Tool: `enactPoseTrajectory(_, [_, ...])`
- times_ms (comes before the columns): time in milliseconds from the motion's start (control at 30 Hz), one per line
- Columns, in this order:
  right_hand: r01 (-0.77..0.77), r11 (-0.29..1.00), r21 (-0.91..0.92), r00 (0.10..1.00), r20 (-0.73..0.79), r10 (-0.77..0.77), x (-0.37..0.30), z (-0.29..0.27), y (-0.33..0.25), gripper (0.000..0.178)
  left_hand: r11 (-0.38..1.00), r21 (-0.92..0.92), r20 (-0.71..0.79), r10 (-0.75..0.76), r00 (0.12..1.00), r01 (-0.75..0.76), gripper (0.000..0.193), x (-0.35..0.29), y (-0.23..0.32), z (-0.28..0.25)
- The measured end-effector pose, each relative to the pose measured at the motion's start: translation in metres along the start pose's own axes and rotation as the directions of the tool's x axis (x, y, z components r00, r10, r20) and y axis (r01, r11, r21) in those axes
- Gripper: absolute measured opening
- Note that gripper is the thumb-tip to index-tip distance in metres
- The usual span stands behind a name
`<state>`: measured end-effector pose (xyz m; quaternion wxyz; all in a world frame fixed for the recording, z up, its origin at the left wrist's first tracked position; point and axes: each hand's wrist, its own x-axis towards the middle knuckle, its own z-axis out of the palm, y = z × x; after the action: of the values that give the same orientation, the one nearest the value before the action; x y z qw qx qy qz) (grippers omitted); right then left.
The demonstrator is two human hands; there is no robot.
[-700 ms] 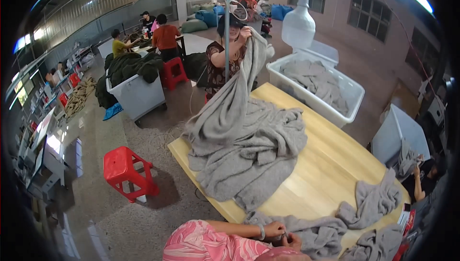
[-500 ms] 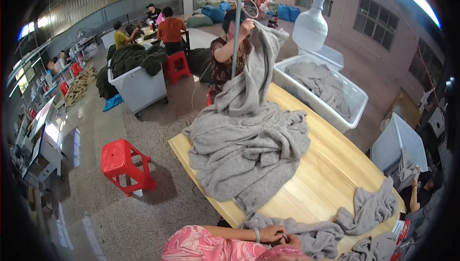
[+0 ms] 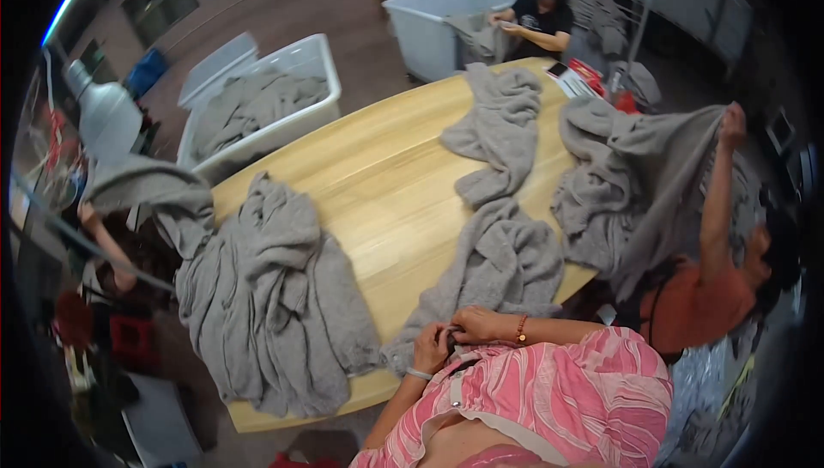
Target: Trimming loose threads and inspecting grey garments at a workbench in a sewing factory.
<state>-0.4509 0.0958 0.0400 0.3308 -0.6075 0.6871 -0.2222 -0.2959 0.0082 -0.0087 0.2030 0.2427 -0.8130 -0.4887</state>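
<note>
My left hand (image 3: 431,349), with a pale bangle at the wrist, and my right hand (image 3: 479,325), with a beaded bracelet, meet at the near edge of the table. Between them the fingers of both hands pinch a dark bit of a grey knit garment (image 3: 506,262). The rest of that garment lies crumpled on the wooden table (image 3: 395,236) just beyond my hands. Exactly which part I hold is hidden by the fingers. A large heap of grey knitwear (image 3: 266,305) covers the table to my left, and another grey garment (image 3: 498,129) lies farther off.
A person on the left lifts grey fabric; another on the right holds up a grey garment (image 3: 678,159). At the far end someone in black handles fabric beside a white bin (image 3: 442,17). Another white bin (image 3: 326,82) holds grey knitwear. A lamp (image 3: 107,116) hangs at the left.
My view has swung to the right, so the heap sits left and the co-worker on the right is in sight. Both hands stay together on the garment.
</note>
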Motion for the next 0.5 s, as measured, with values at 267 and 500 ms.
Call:
enactPoseTrajectory(267, [-0.052,0.989,0.14,0.994,-0.093,0.065,-0.017,0.022,0.019,0.027,0.996,-0.046,0.155,-0.071,0.985,0.079,0.012,-0.001,-0.017,0.011])
enactPoseTrajectory(500, [-0.111,0.89,0.442,0.945,-0.231,0.233,-0.015,0.021,0.006,0.026,0.828,-0.433,0.234,-0.279,0.931,0.357,0.013,0.011,-0.026,0.008])
